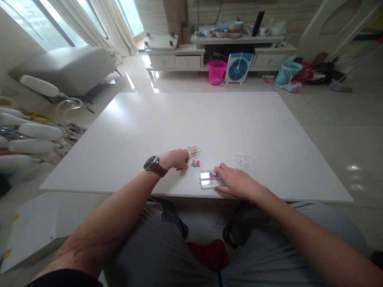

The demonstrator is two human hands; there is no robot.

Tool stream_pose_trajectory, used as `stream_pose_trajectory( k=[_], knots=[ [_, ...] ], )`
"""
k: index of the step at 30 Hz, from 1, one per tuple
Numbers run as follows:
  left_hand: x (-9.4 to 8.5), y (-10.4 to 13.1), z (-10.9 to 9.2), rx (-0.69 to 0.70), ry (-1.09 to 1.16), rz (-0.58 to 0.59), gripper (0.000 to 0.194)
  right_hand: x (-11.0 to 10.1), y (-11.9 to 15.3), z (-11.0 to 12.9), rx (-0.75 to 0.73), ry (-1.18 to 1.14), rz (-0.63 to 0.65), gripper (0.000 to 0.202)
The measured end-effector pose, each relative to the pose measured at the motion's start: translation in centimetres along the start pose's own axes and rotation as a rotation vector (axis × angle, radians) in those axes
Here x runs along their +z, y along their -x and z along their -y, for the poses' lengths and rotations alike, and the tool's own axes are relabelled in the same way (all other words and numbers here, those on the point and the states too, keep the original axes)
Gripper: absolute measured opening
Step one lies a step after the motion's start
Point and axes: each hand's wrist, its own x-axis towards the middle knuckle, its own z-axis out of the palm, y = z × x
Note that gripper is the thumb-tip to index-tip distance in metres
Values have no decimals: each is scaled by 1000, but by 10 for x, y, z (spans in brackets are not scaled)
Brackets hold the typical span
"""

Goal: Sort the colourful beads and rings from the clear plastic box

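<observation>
My left hand [180,159], with a watch [151,162] on its wrist, is on the table beside a loose pile of pale rings [194,151] and a small cluster of colourful beads [195,163]. Its fingers are bent together, and what they hold, if anything, is too small to name. A clear compartment box [206,183] lies near the table's front edge, with colourful pieces in an upper compartment. My right hand [231,180] grips the box's right side, thumb at the lower edge and fingers at the upper one.
A clear plastic bag [244,162] lies right of the box on the white table [191,115]. Beyond the table stand a pink basket [217,72], a blue fan [238,68] and a teal basket [287,73]. White padded rods [38,131] are at the left.
</observation>
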Motion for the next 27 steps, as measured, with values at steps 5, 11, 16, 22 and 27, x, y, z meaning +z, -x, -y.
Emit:
stream_pose_trajectory(
  k=[5, 11, 16, 22, 27],
  knots=[
    [-3, 1, 3, -43, 27, -47, 20, 2, 1, -1, 1, -3, -14, 45],
    [-7, 6, -1, 42, -19, -258, 29, -2, 1, -4, -46, -29, -149, 52],
    [-10, 14, -13, 96, -62, -321, 28, -9, -2, -2, -125, -37, -327, 19],
    [-2, 34, -40, 259, -79, -340, 43, -4, -11, -1, -102, -10, -356, 21],
    [-1, 45, -43, 268, -54, -340, 52, -1, -19, -1, -80, -7, -268, 18]
  ],
)
